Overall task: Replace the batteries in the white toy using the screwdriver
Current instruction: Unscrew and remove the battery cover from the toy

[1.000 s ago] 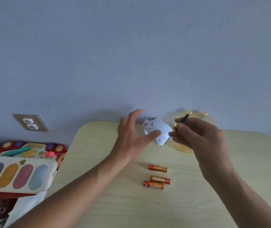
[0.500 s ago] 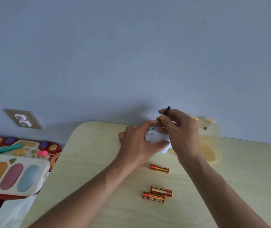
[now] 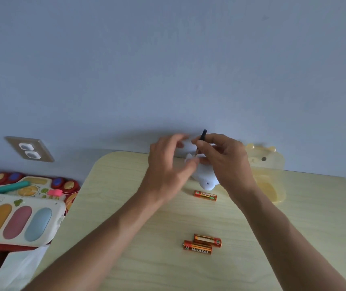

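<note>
The white toy (image 3: 205, 177) sits at the far middle of the pale wooden table (image 3: 189, 267). My right hand (image 3: 225, 162) pinches a thin dark screwdriver (image 3: 202, 137), held nearly upright with its tip down on the toy's top. My left hand (image 3: 167, 166) is beside the toy on the left. Its thumb touches the toy, and its fingers are lifted, spread and blurred. One orange battery (image 3: 205, 195) lies just in front of the toy. Two more orange batteries (image 3: 202, 244) lie side by side nearer to me.
A translucent yellow box (image 3: 269, 175) stands open behind my right hand by the wall. Off the table's left edge sit a white toy keyboard with coloured keys (image 3: 18, 217) and a red toy board (image 3: 42, 183). A wall socket (image 3: 29, 149) is at left.
My left hand has loosened from around the toy, and its fingers have lifted off it. My right hand stays on the screwdriver at the toy's top. The view has tilted a little.
</note>
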Demonstrator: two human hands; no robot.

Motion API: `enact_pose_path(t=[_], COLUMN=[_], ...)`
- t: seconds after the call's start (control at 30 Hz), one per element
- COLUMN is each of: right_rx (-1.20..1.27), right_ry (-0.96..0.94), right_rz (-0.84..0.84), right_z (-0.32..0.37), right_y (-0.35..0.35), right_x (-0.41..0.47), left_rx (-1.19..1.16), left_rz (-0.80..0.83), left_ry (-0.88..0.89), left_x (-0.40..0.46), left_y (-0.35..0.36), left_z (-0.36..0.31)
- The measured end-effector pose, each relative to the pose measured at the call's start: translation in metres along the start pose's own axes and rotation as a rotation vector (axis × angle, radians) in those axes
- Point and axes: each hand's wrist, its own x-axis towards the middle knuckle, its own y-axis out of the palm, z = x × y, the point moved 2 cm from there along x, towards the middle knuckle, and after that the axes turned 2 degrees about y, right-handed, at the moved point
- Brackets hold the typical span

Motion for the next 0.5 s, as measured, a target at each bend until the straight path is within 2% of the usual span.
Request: enact_pose_path(t=[0.13,0.33,0.5], right_rx=[-0.086,-0.067,-0.016], right_ry=[-0.047,-0.021,0.007], right_rz=[0.051,0.063,0.023], right_z=[-0.001,-0.002,-0.004], right_y=[-0.003,-0.005,-0.007], right_x=[0.002,-0.001,-0.001], left_rx=[-0.042,-0.147,-0.127], left_rz=[0.038,0.012,0.023], left_ry=[0.181,0.139,0.167], left_x=[0.030,0.043,0.040], left_y=[-0.011,-0.011,-0.009], left_z=[-0.017,-0.025,-0.028])
